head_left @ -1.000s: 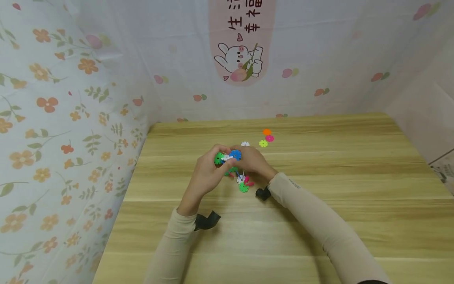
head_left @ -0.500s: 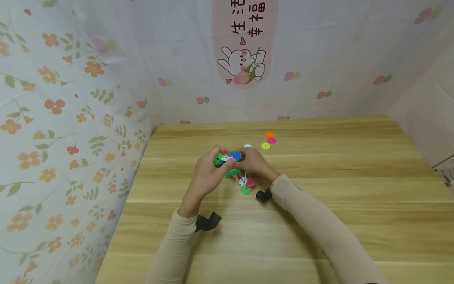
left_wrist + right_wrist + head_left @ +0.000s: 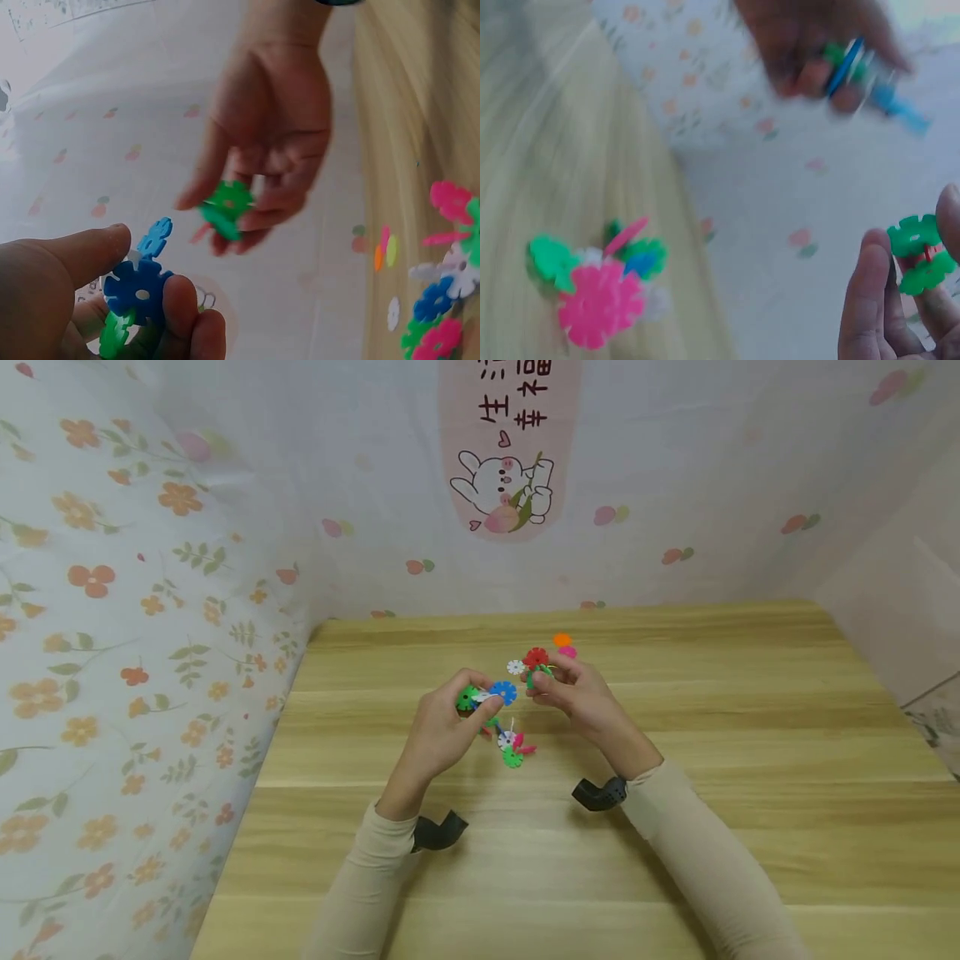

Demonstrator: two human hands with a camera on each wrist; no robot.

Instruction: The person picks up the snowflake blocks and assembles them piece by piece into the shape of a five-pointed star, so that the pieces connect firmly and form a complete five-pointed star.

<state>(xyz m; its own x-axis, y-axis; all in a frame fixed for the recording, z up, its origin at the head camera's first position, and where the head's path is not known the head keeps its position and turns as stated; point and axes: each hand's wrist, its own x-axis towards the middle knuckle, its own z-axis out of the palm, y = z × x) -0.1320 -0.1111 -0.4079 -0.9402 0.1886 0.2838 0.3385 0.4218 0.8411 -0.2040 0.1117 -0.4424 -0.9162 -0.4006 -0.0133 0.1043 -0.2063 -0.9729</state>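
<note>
Right grip point(image 3: 588, 695) withdrew, green discs point(image 3: 913, 237) within.

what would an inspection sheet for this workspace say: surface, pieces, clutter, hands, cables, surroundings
Surface: wood-grain table
Pieces: blue-green-white cluster; red-green cluster; multicoloured cluster on the table
Clutter: single white disc, orange disc, pink disc, yellow disc
Hands: left hand holds blue-green-white cluster, right hand holds red-green cluster, apart
Cables: nothing seen
Surroundings: rabbit-print sheet behind, floral sheet on the left
</note>
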